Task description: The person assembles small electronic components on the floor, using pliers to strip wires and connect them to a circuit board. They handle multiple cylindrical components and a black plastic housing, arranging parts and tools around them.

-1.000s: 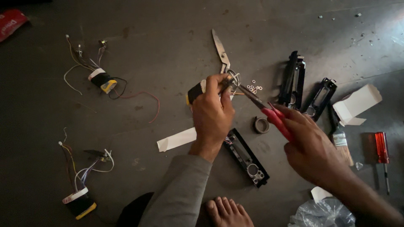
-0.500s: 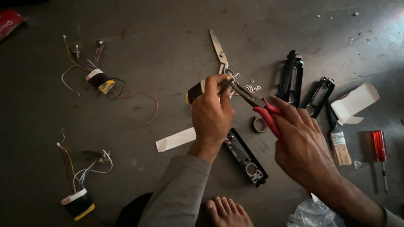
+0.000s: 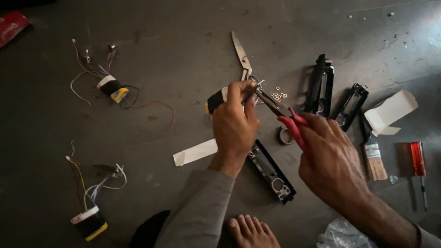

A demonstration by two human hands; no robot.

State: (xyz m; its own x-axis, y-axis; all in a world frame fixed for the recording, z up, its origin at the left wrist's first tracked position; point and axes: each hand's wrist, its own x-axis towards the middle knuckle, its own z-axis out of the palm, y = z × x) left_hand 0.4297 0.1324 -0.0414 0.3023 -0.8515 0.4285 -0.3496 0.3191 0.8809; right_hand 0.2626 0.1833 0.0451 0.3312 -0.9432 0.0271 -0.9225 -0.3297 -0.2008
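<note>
Red-handled pliers [image 3: 280, 115] sit clamped in the right hand [image 3: 333, 165], at four o'clock from the left hand [image 3: 235, 124]. That left hand is closed around a black-and-yellow wired part [image 3: 215, 100], where the plier tips meet its fingertips. Small washers [image 3: 278, 95] lie just beyond at twelve o'clock, beside scissors [image 3: 241, 55].

left hand [image 3: 235, 124]: grips wired component [image 3: 215, 100] | right hand [image 3: 331, 165]: red-handled pliers [image 3: 281, 115]

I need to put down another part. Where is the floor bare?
Bare: the wide stretch between the upper wire bundle, lower wire bundle and left hand; also top right, beyond the black frames. Crowded: around the right hand, brush and screwdriver.
</note>
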